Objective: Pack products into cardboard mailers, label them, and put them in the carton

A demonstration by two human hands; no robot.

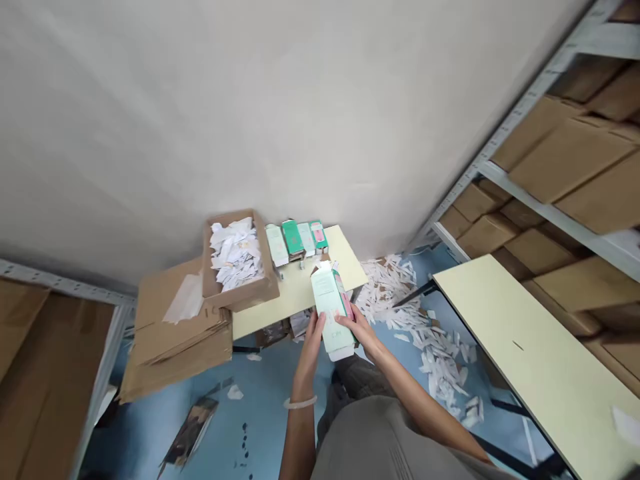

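Note:
Between my two hands is a pale green carton [327, 300] with a pink printed side and its end flaps standing out. My left hand [313, 337] grips its left edge near the lower end. From the other side, my right hand [363, 329] holds the carton with the thumb on its front face. Just beyond it, a row of small cartons stands on the cream table [345, 250]: a pale one [277, 245], a green one [293, 237], another pale one [306, 239] and a green-and-pink one [319, 235].
An open cardboard box [265, 283] full of white paper pieces stands left, by flattened cardboard [175, 340]. Paper scraps [395, 287] litter the blue floor. At right are a second cream table [530, 347] and shelves of cartons [575, 160]; more boxes [50, 367] stand far left.

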